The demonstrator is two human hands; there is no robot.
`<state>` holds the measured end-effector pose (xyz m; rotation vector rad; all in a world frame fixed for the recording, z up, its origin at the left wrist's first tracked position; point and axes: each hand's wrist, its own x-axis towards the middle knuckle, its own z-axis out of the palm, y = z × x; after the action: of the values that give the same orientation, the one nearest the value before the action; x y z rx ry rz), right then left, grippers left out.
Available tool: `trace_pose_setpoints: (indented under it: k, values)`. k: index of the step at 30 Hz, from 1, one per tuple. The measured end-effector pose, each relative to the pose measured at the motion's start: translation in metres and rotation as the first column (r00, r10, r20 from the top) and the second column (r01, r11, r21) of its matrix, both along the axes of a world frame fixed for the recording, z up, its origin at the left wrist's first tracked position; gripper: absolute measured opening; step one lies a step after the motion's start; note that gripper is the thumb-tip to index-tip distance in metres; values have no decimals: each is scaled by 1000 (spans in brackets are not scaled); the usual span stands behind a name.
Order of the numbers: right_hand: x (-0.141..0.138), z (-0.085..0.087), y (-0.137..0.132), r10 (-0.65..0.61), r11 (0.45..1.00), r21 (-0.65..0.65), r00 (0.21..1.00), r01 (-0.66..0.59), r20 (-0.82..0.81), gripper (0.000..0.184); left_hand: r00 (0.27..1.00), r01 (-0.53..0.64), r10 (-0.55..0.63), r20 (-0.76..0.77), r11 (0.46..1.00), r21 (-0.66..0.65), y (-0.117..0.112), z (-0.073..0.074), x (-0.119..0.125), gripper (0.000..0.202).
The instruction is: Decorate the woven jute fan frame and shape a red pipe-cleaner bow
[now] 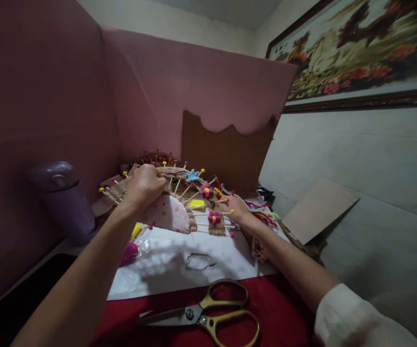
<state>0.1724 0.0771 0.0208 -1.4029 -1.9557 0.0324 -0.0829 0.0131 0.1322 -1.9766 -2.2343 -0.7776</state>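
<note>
A twine-woven arch on thin sticks (216,226) is held up over the white-covered table, its sticks tipped with small coloured balls. My left hand (146,185) is closed on its upper left part. Fixed to the weave are a light blue flower (193,175) and two magenta flowers, one higher (207,190) and one lower (214,217). A pale spotted half-round piece (168,213) fills the inside of the arch. At the right edge of the arch my right hand (237,210) has its fingers closed, beside a thin yellow piece (219,192); their grip is partly hidden.
Large gold-handled scissors (197,313) lie on the red cloth (280,308) in front. A purple bottle (65,202) stands at left. Coloured pipe cleaners (262,209) lie behind my right hand. Pink board (194,82) and cut brown cardboard (222,152) rise behind; a cardboard sheet (318,209) leans right.
</note>
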Motion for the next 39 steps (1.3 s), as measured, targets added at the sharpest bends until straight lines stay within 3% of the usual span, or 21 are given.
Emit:
trace_pose_setpoints:
  k: [3,6,10,14,19,27,35,39]
  values:
    - [37,7,3,-93,995,-26,991,91,-92,25,997,33,-40,-71,994,-100,0,-13,13,25]
    - [58,6,-4,-160,986,14,967,166,-197,38,996,37,-53,-78,981,-189,5,-34,26,24]
    - [62,-9,-27,-150,980,81,943,182,-298,42,996,40,-63,-63,948,-317,12,-60,42,21]
    - [59,-24,-46,-111,979,128,938,161,-330,41,997,41,-67,-45,903,-428,14,-75,59,30]
    - [60,-25,-52,-77,971,188,943,145,-325,38,998,38,-61,-31,870,-491,15,-85,73,35]
    - [59,-18,-59,-57,961,242,957,130,-286,30,999,42,-47,4,847,-529,14,-97,71,34]
    - [56,-15,-66,-40,945,309,979,102,-201,28,997,46,-71,-42,903,-426,7,-103,72,19]
    - [56,-15,-68,-29,945,315,985,83,-171,27,992,54,-93,-89,928,-369,3,-108,73,22]
